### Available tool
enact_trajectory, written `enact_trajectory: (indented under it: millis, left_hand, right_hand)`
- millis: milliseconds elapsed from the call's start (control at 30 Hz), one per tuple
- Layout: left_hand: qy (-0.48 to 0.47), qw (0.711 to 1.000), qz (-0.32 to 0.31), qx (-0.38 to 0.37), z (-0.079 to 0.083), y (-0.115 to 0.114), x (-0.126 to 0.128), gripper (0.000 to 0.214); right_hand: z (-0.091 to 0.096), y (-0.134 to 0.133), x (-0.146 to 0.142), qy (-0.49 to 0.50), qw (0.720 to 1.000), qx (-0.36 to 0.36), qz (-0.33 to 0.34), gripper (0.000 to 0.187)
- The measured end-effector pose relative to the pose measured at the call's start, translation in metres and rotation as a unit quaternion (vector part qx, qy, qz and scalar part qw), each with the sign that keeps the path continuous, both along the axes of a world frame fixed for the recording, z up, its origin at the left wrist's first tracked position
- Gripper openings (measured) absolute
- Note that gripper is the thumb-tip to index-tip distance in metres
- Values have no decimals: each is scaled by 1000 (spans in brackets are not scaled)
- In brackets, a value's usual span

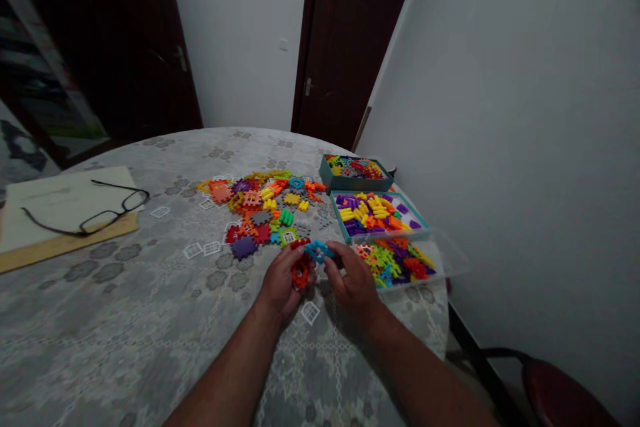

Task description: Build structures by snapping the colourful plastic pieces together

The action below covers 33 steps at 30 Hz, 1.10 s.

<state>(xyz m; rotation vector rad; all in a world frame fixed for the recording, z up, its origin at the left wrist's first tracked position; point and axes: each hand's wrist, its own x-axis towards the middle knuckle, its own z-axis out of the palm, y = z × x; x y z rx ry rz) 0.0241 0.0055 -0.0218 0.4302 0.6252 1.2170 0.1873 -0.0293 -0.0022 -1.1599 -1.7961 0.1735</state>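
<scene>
My left hand is closed around red and orange interlocking plastic building pieces, held just above the table. In my right hand, thumb and fingers pinch a blue building piece, which meets the red piece at the top of my left hand. Whether the two are joined I cannot tell. Below my hands a white window-shaped piece lies on the cloth. Beyond them spreads a pile of colourful pieces, with a purple square piece at its near edge.
To the right are a teal box, a tray of yellow and purple pieces, and a clear container of mixed pieces. Eyeglasses rest on a paper-topped board at left. A wall stands close on the right.
</scene>
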Motion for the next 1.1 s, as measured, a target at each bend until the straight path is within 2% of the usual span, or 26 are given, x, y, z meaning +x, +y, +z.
enact_trajectory:
  millis: [67, 167, 267, 333, 433, 533, 600, 700, 767, 833, 900, 967, 1033, 1100]
  left_hand:
    - [2, 1000, -2, -3, 2, 0, -1, 23]
    - [5, 1000, 3, -26, 8, 0, -2, 22]
    - [-7, 998, 8, -54, 14, -2, -3, 17]
    - [-17, 998, 4, -64, 16, -2, -3, 15]
    - [-24, 996, -13, -82, 16, -3, -4, 15]
    - [-25, 994, -25, -101, 16, -3, -5, 15]
    - [-19, 994, -25, -108, 16, -3, -5, 15]
    - [-7, 995, -14, -101, 15, -3, -4, 15]
    - [-2, 996, -3, -88, 14, -3, -3, 15]
    - [-4, 997, -6, -83, 12, -2, -2, 17]
    - [-8, 997, -13, -79, 11, -2, -2, 21]
    - [-3, 998, -12, -68, 11, -2, -1, 22]
    - [12, 998, -4, -54, 13, -3, -2, 22]
    - [26, 999, -3, -45, 14, -4, -2, 20]
  right_hand:
    - [11, -5, 1, 9, 1000, -18, 6, 29]
    - [37, -10, 11, -22, 994, -96, 47, 13]
    - [61, 4, 33, -46, 977, -189, 83, 9]
    - [72, 29, 53, -7, 967, -241, 77, 8]
    - [86, 87, 81, 119, 945, -302, 28, 6]
    - [104, 151, 100, 252, 927, -275, -44, 25]
    - [114, 184, 105, 298, 916, -259, -73, 37]
    - [117, 206, 102, 291, 915, -265, -91, 41]
    - [109, 199, 95, 270, 917, -281, -82, 31]
    - [97, 176, 83, 234, 923, -301, -43, 18]
    - [84, 142, 68, 170, 930, -323, 33, 13]
    - [74, 104, 51, 100, 926, -344, 118, 17]
    - [67, 70, 34, 44, 932, -321, 161, 21]
    - [63, 46, 19, -4, 952, -256, 165, 25]
